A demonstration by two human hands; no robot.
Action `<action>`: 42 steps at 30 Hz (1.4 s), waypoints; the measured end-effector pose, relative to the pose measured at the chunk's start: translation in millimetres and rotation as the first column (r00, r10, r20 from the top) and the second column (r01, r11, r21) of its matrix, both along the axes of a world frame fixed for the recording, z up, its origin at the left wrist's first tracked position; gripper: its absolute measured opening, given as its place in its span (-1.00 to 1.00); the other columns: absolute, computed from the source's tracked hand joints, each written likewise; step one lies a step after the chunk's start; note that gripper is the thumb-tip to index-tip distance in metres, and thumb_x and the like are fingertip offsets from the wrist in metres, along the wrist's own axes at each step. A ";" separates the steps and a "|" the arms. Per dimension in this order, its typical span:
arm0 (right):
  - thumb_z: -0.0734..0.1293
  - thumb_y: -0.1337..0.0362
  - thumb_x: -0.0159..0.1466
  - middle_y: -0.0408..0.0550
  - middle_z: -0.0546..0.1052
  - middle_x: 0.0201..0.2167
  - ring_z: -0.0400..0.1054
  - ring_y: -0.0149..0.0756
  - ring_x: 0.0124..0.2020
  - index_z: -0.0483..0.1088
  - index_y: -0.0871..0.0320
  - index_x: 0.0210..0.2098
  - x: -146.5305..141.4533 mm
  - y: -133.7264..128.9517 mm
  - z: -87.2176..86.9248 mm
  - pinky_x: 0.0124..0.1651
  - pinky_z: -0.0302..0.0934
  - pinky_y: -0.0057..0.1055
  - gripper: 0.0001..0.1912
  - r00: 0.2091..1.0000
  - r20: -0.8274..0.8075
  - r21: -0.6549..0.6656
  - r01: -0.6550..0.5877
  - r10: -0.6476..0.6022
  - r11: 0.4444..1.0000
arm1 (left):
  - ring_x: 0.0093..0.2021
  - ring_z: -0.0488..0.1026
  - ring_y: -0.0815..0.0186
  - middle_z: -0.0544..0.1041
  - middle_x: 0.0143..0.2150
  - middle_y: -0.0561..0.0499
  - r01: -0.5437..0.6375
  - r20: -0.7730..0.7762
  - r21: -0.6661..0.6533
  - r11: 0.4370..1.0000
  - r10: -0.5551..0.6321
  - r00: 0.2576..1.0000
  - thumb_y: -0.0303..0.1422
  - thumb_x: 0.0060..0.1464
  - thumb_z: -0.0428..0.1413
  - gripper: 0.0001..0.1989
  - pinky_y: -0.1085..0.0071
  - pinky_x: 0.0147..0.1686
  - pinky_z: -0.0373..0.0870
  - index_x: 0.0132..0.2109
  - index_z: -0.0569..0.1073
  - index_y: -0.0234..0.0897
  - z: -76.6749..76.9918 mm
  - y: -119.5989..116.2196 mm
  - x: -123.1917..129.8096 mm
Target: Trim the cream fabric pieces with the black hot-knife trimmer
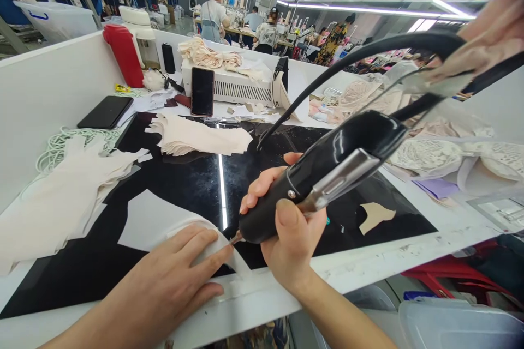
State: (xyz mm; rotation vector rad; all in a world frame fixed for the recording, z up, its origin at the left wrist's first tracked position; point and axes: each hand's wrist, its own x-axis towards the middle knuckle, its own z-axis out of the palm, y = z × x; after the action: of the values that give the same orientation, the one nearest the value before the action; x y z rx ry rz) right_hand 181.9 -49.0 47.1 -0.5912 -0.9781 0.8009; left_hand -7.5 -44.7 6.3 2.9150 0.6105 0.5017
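Observation:
My right hand (292, 229) is wrapped round a black handheld tool (315, 174) with a metal lever and a thick cable. Its narrow tip touches or nearly touches the edge of a white fabric piece (151, 221). On that piece, near the table's front edge, my left hand (176, 267) lies flat with its fingers stretched out, just left of the tip. The fabric rests partly on a glossy black surface (196, 174).
A cream fabric stack (200, 136) lies behind, another stack (53, 202) at the left. Farther back stand a phone (202, 91), a white box (237, 87) and a red container (124, 57). Lace cups (429, 158) lie right. Several people sit or stand beyond the partition.

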 end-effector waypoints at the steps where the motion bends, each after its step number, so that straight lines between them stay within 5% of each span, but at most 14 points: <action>1: 0.50 0.12 0.34 -0.25 0.50 -0.30 0.35 -0.48 -0.45 0.42 -0.01 -0.14 -0.6 -1.5 -0.1 -0.38 0.34 -0.43 -0.78 1.000 0.004 0.006 -0.001 0.001 1.000 | 0.08 0.49 0.00 0.51 0.09 -0.19 -0.011 0.014 0.008 1.000 0.011 1.000 -0.16 0.54 -0.15 -0.58 0.02 0.05 0.54 0.30 0.41 -0.23 -3.2 -1.1 0.3; 6: 0.51 0.14 0.33 -0.23 0.52 -0.30 0.33 -0.47 -0.44 0.42 -0.05 -0.05 -2.7 -4.5 0.3 -0.40 0.34 -0.45 -0.74 1.000 -0.004 0.021 0.004 -0.004 1.000 | 0.15 0.47 -0.01 0.49 0.13 -0.21 -0.054 0.041 0.083 0.995 0.050 0.998 -0.16 0.54 -0.19 -0.56 -0.02 0.11 0.54 0.27 0.43 -0.22 -11.7 -4.9 0.6; 9: 0.52 0.14 0.31 -0.23 0.53 -0.31 0.38 -0.45 -0.43 0.40 -0.04 0.07 -2.3 -2.8 2.9 -0.38 0.37 -0.44 -0.61 1.000 -0.022 0.015 0.002 -0.002 1.000 | 0.15 0.49 -0.02 0.51 0.14 -0.22 -0.040 -0.015 0.092 0.995 0.041 0.999 -0.17 0.43 0.11 -0.61 0.03 0.10 0.59 0.27 0.43 -0.23 -5.7 -5.2 -0.7; 14: 0.52 0.12 0.30 -0.25 0.53 -0.34 0.39 -0.43 -0.45 0.38 -0.02 0.08 -2.4 4.2 5.9 -0.37 0.37 -0.42 -0.59 0.999 -0.038 0.014 0.018 -0.018 1.000 | 0.14 0.52 -0.09 0.53 0.16 -0.22 -0.044 -0.066 0.058 0.997 0.048 0.997 -0.22 0.04 0.49 -0.35 -0.01 0.04 0.65 0.22 0.46 -0.22 1.1 -5.9 -0.8; 42: 0.48 0.11 0.33 -0.28 0.51 -0.34 0.39 -0.42 -0.47 0.30 -0.03 -0.01 -10.6 20.2 2.4 -0.39 0.36 -0.40 -0.65 1.000 0.018 -0.024 0.005 -0.005 1.000 | 0.19 0.48 -0.12 0.48 0.18 -0.25 -0.042 -0.032 -0.062 0.997 0.040 0.999 -0.28 0.13 0.43 -0.44 -0.07 0.10 0.61 0.23 0.47 -0.24 -0.5 -4.8 -1.2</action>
State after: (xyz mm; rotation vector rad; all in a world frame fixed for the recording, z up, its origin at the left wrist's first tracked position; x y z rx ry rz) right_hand 171.2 -28.9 49.5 -0.6223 -0.9845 0.8050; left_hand -8.7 -49.5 5.8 2.8614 0.6794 0.4344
